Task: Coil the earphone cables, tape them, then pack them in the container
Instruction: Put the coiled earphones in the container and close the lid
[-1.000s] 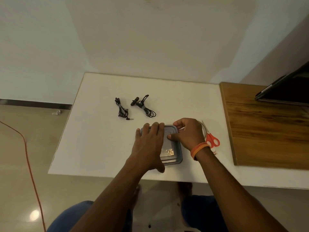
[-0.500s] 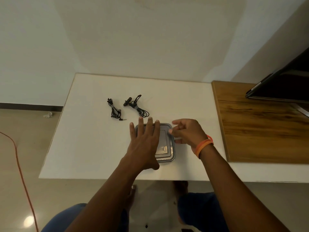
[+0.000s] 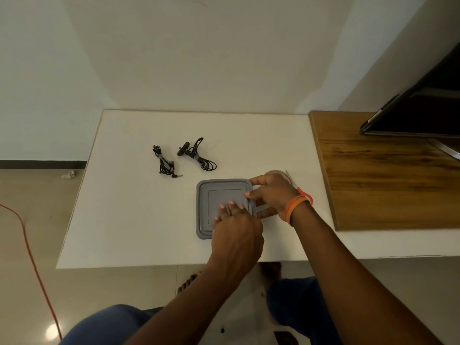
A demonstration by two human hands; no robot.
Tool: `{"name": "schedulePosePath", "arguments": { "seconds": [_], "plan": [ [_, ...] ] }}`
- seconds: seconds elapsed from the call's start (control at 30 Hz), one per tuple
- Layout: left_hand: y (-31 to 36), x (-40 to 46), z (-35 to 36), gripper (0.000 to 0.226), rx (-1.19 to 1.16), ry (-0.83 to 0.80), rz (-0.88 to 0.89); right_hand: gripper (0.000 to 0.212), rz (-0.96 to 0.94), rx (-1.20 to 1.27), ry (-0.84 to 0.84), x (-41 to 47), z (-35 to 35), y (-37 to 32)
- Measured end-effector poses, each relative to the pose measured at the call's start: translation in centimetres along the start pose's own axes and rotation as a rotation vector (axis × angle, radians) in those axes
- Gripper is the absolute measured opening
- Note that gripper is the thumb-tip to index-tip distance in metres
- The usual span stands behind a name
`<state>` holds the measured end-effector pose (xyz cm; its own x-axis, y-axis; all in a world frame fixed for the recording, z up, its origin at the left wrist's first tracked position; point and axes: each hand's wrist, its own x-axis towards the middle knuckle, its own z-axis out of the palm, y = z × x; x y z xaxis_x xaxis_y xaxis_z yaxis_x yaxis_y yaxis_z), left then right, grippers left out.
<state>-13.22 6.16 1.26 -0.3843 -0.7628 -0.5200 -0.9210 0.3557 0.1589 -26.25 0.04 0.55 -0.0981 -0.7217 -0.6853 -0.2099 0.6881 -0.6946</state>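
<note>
A grey square container (image 3: 206, 195) with its lid on sits on the white table (image 3: 129, 207). My left hand (image 3: 236, 227) presses flat on the lid's near right part. My right hand (image 3: 271, 195) grips the container's right edge with thumb and fingers. Two coiled black earphone cables lie beyond it: one (image 3: 164, 162) on the left, one (image 3: 198, 155) on the right, each bound with a pale strip of tape.
Red-handled scissors (image 3: 305, 195) lie mostly hidden behind my right wrist. A wooden board (image 3: 388, 175) adjoins the table on the right, with a dark screen (image 3: 420, 113) on it. An orange cord (image 3: 32, 257) runs along the floor at the left.
My left hand slid back toward me and to the right on the lid, baring the lid's far left part. My right hand closed onto the container's right edge.
</note>
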Motion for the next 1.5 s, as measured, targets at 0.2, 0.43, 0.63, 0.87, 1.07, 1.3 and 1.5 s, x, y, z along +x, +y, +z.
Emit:
{"name": "schedulePosePath", "arguments": {
  "seconds": [0.2,0.43,0.63,0.87,1.07,1.3,1.5],
  "plan": [
    [1.3,0.0,0.7,0.05,0.097,0.058,0.031,0.034,0.004,0.051,-0.033,-0.3,-0.1,0.5],
    [1.2,-0.4,2.7,0.053,0.136,0.112,-0.028,0.026,0.021,0.242,-0.04,-0.8,-0.2,2.0],
    [0.6,-0.7,1.4,0.055,0.192,0.135,-0.017,0.03,0.0,0.24,-0.078,-1.5,-0.4,3.8],
    [-0.4,-0.7,0.9,0.046,0.288,0.248,0.061,0.043,-0.124,-0.019,-0.039,-2.3,0.2,3.2],
    [-0.9,-2.1,0.4,0.05,0.249,0.314,0.111,0.036,-0.117,-0.04,-0.017,-4.2,1.1,1.9],
    [-1.6,-3.4,-1.2,0.061,-0.066,0.473,0.06,0.023,-0.033,0.129,-0.029,-5.0,1.5,2.2],
    [-4.8,-4.6,-4.4,0.023,-0.735,0.839,-0.21,0.024,-0.043,0.155,0.048,-5.0,1.6,2.1]
  ]
}}
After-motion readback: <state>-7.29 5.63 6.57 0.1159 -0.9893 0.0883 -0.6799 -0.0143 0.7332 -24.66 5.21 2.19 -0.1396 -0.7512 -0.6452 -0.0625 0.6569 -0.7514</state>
